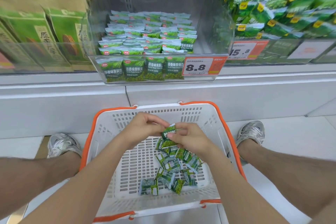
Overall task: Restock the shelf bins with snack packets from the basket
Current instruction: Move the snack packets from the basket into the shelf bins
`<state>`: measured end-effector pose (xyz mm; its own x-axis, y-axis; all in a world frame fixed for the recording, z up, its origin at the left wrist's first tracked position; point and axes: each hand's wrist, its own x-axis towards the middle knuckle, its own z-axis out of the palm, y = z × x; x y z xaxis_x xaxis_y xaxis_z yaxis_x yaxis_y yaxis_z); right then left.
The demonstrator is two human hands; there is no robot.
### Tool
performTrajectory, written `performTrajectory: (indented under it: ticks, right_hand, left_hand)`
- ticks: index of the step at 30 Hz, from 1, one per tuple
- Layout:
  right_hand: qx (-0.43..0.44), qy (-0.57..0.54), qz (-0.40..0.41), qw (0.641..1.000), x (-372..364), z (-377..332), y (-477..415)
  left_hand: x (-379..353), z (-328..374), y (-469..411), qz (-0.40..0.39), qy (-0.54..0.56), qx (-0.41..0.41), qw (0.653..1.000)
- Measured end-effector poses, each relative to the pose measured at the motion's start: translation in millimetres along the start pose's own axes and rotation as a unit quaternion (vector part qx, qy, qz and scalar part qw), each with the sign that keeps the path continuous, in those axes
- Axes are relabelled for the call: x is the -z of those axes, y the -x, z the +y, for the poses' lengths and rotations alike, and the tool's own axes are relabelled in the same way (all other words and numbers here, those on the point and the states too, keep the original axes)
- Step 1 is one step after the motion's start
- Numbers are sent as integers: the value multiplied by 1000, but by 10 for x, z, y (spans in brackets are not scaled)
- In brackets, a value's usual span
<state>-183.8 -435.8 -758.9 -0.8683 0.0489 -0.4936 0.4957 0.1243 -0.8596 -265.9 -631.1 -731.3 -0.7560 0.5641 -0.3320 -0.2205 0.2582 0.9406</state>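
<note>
Both hands are over the basket (158, 106), working one green packet (169, 130) between them. The right hand (190, 139) has its fingers curled in, thumb pressed across the packet's face, a firm pinch. The left hand (143, 125) is curled too, fingertips nipping the packet's white top edge. A second packet (163, 144) hangs just under the first, against the right hand; who has hold of that one, I can't tell.

Down inside the basket, below the hands, lies a loose heap of packets (172, 167), scattered toward its right and near side, some face up, some face down. The basket sits on the floor with a silver shoe (61, 144) to its left and another shoe (251, 132) to its right.

Above the basket, on the shelf, the clear bin (160, 80) holds rows of standing packets (149, 36), filled at the front, bare at the back. A price tag (197, 67) reading 8.8 sits on its front. Up and left of the basket stand boxes (36, 38); up and right, a blurred pile of green bags (276, 5).
</note>
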Motion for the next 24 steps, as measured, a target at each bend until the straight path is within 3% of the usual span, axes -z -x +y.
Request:
performTrajectory:
  ticks: [3,10,14,17,20,22,24]
  right_hand:
    - [23,12,31,999,7,-37,18]
    - [118,-30,31,992,3,-359,226]
    - [220,-16,133,966,-99,-849,388]
    - [307,-23,270,912,-124,-1225,531]
    - [403,-2,381,832,-40,-1679,726]
    - [449,50,414,790,104,-1941,765]
    - [457,131,433,766,278,-2165,708]
  left_hand:
    - [1,60,34,38,46,-14,998]
    - [-13,321,71,90,13,-65,994]
    - [-72,714,73,166,-63,-160,971]
    - [-119,1061,154,257,-155,-298,906]
    - [-103,1362,252,353,-255,-448,781]
    - [-42,1524,239,388,-315,-491,714]
    - [43,1629,173,381,-373,-468,705]
